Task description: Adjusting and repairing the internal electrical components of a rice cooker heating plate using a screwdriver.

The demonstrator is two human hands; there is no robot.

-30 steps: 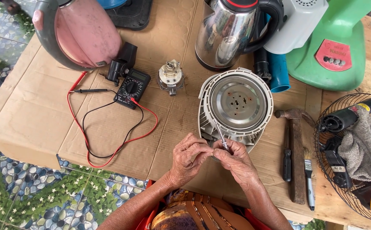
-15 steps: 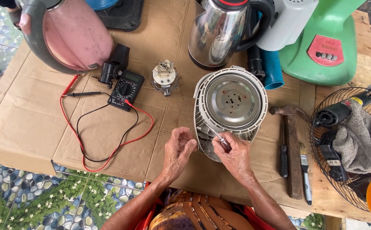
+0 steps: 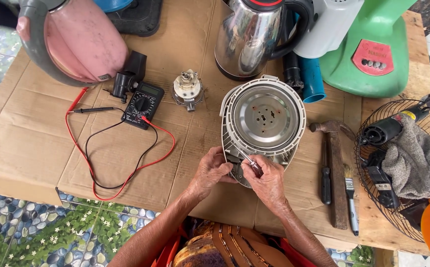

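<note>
Upturned kettle base (image 3: 265, 118) lies on the cardboard-covered table (image 3: 37, 148), its near edge steadied by the left hand (image 3: 212, 170) curled closed on it so the right hand (image 3: 269, 180), gripping a small screwdriver (image 3: 247, 160), can reach inside

Cardboard-covered wooden table (image 3: 402, 232) over a flower-patterned pebble floor (image 3: 27, 232).
</note>
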